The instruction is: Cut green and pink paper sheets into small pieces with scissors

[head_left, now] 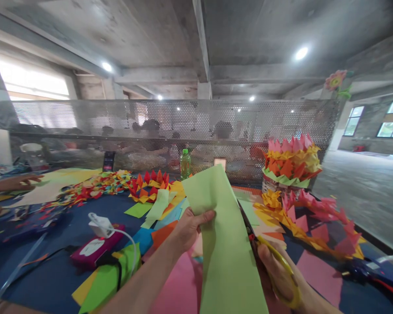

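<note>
My left hand (194, 226) pinches a light green sheet of paper (227, 257), thumb on the near face and the other fingers behind it. The sheet is bent over at its top and hangs down past the lower edge of the view. In my right hand (275, 261) is a pair of scissors (290, 279) with yellow handles, its dark blades running up along the sheet's right edge. Part of the blades is hidden by the paper, so how far apart they stand is unclear. Under both hands lie pink paper (177, 283) and other coloured sheets.
Folded paper rings (324, 222) and a tiered paper piece (291, 161) stand at the right. A purple power strip (94, 248) with a white charger (101, 226) lies left. Behind are a green-capped bottle (185, 163) and a perforated screen (134, 126). Another person's hand (19, 181) is far left.
</note>
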Demonstrator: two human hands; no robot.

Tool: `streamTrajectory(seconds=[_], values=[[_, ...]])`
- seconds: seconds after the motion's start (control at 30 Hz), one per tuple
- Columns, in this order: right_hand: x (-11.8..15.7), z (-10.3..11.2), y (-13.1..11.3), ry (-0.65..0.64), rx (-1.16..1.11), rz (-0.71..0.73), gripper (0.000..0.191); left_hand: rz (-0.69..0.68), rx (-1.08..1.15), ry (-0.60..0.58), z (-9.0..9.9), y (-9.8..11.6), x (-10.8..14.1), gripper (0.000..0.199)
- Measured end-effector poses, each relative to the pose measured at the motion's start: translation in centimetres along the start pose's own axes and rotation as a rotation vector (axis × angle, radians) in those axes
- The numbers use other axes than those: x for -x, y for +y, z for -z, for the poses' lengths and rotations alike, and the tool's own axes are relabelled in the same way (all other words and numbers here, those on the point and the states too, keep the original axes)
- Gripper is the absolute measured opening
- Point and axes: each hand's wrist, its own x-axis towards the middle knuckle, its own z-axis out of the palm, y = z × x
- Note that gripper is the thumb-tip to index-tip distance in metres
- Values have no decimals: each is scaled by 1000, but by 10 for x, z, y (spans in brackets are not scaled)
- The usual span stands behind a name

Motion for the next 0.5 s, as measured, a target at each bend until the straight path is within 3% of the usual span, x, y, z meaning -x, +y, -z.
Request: streamTrajectory(seconds=[0.3, 0.5], values=[[-3, 0, -3, -59, 89, 77, 58, -4, -8, -6, 2, -3, -1, 34], [2, -1, -8, 13, 55, 31, 53, -3, -2, -2, 1, -3, -1, 37]])
